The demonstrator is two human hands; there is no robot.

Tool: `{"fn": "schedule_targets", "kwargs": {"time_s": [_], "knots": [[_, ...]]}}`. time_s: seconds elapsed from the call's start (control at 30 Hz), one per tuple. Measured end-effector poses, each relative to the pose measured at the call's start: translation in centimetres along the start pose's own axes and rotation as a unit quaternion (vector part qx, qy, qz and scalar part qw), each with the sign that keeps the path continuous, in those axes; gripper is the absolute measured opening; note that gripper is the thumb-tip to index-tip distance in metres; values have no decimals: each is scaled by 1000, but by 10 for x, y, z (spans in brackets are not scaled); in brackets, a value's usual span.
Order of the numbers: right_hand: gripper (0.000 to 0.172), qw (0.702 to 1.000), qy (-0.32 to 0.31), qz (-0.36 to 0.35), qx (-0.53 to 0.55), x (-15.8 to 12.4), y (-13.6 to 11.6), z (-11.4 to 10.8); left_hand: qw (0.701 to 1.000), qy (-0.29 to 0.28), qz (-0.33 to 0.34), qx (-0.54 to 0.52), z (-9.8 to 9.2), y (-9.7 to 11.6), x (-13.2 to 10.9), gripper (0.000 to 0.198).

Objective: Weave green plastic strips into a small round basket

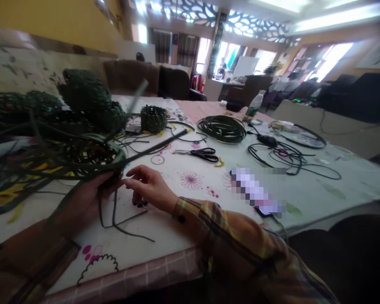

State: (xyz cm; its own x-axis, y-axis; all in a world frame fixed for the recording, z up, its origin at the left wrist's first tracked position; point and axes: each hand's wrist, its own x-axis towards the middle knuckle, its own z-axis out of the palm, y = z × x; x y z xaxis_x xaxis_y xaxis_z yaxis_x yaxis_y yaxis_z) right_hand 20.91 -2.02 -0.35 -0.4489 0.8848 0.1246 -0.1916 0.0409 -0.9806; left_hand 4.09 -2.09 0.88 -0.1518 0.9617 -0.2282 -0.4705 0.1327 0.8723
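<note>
My left hand [82,198] is closed on the rim of a partly woven dark green basket [91,156] with long loose strips sticking out. My right hand [150,185] reaches toward the same rim, close to my left fingertips. Its thumb and index finger are apart, and the other fingers curl underneath. Small dark bits [142,204] show below those curled fingers; whether they touch is unclear. A stiff green strip [158,147] slants up to the right from the basket, and thin green strips [114,211] hang below my left hand.
A small finished-looking basket [153,118] and more woven pieces [85,95] stand behind. Black-handled scissors [205,154], a coil of green strip [221,128], a looped cord [275,156], a phone [256,192] and a plastic bottle [255,105] lie or stand on the covered table [183,219].
</note>
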Motion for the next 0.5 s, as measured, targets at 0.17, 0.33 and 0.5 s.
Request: {"fn": "schedule_targets", "kwargs": {"time_s": [0.17,0.33,0.5], "knots": [[36,996,35,37,-78,-6,-1,4,987,-77,97,98,-8,-4,-4,28],[38,988,59,26,-140,-5,4,3,973,-86,141,161,-1,-4,-14,33],[39,944,46,-45,-323,-9,11,5,980,-40,142,136,9,4,-27,30]]}}
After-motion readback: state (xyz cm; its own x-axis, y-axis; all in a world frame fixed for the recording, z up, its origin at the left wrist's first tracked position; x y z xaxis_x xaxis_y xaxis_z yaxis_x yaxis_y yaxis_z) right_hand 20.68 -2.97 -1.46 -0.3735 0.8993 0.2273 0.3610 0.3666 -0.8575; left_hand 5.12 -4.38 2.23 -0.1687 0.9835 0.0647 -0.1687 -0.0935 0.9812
